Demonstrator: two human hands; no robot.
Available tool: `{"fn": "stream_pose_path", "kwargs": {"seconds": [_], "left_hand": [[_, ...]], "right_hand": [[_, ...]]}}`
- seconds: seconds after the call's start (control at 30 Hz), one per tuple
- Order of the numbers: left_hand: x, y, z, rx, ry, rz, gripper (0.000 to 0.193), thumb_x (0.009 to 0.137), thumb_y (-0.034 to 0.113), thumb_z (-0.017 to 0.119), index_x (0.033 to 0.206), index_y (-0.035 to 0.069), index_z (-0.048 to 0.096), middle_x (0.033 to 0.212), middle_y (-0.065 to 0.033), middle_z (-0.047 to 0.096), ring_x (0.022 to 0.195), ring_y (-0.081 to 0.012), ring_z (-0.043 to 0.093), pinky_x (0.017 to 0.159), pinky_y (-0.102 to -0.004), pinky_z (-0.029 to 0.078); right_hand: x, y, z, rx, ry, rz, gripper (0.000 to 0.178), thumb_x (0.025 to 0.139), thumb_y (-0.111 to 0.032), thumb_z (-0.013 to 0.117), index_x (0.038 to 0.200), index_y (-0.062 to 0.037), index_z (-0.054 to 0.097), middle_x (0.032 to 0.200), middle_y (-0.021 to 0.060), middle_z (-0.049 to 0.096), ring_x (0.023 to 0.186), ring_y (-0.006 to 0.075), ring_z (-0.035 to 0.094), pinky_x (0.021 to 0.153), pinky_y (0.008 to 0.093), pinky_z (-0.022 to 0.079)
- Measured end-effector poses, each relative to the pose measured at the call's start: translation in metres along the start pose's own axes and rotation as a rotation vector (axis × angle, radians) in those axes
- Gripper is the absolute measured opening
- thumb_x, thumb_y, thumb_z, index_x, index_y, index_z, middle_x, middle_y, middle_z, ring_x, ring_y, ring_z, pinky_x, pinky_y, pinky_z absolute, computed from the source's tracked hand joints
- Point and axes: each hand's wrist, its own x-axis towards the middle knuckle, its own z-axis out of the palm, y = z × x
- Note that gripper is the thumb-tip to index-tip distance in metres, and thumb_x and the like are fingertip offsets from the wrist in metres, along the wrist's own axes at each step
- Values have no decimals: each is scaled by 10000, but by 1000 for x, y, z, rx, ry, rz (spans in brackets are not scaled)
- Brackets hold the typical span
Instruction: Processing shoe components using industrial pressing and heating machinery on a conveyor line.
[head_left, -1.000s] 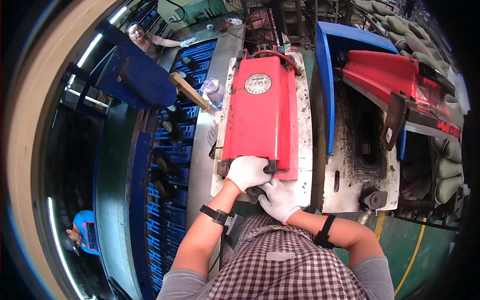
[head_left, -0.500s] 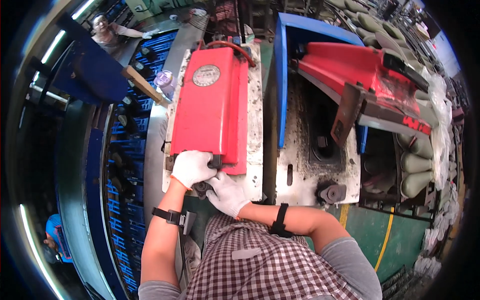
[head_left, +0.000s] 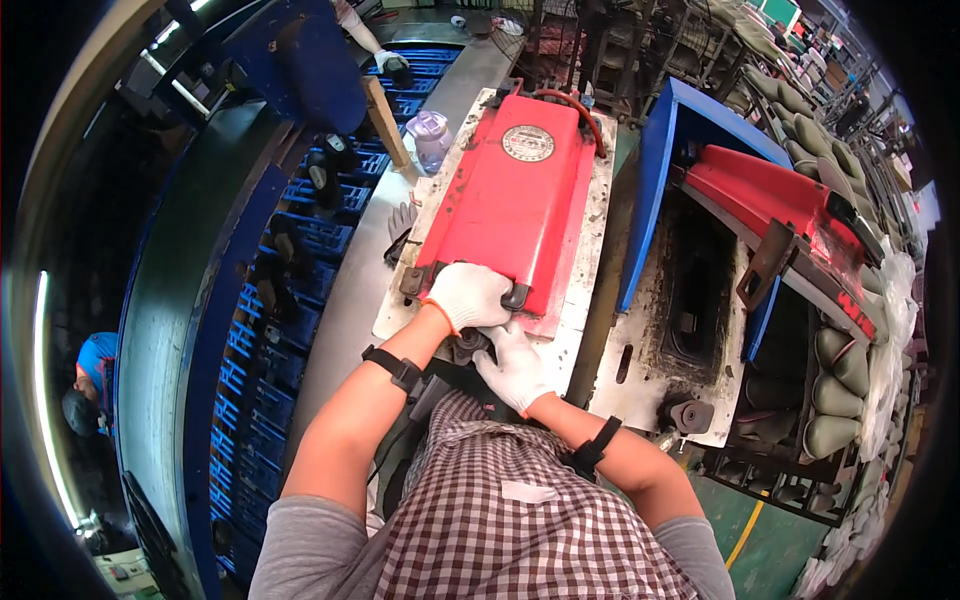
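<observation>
My left hand (head_left: pixel 470 294), in a white glove, is closed over the black handle (head_left: pixel 515 297) on the near end of a red machine cover (head_left: pixel 510 205). The cover lies lowered on a pale, dark-spotted metal base (head_left: pixel 575 310). My right hand (head_left: pixel 516 368), gloved too, is just below the left one, its fingers bent in under the cover's near edge. A dark lobed knob (head_left: pixel 468 346) sticks out from the base beside its thumb. Whatever the right fingers grip is hidden.
To the right stands a second machine with a raised red cover (head_left: pixel 750 195), a blue hood (head_left: pixel 655 190) and another knob (head_left: pixel 688 412). On the left runs a conveyor with blue racks (head_left: pixel 300 310). A purple bottle (head_left: pixel 430 138) and a grey glove (head_left: pixel 402 220) lie near the metal ledge (head_left: pixel 345 325).
The view has turned, so the machines appear farther right and tilted. Both my hands remain at the red cover's near end. At the far conveyor, a co-worker's gloved hand now touches a dark object.
</observation>
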Motion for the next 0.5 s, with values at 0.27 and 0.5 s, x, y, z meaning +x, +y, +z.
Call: {"fn": "stream_pose_path", "kwargs": {"seconds": [0.27, 0.5], "left_hand": [[-1, -13, 15, 7, 107, 84, 293, 829, 366, 643, 907, 131, 800, 904, -162, 775, 892, -356, 764, 809, -491, 597], [0, -18, 17, -49, 63, 157, 324, 860, 340, 594, 955, 111, 802, 933, -183, 775, 915, -370, 763, 836, -500, 599]], "right_hand": [[-7, -23, 3, -176, 79, -48, 510, 955, -222, 669, 1440, -98, 571, 1223, 243, 611, 1123, 449, 631, 974, 504, 532], [-17, -32, 15, -222, 225, -38, 502, 944, -209, 662, 1433, -119, 595, 1201, 207, 640, 1075, 408, 662, 930, 489, 557]]}}
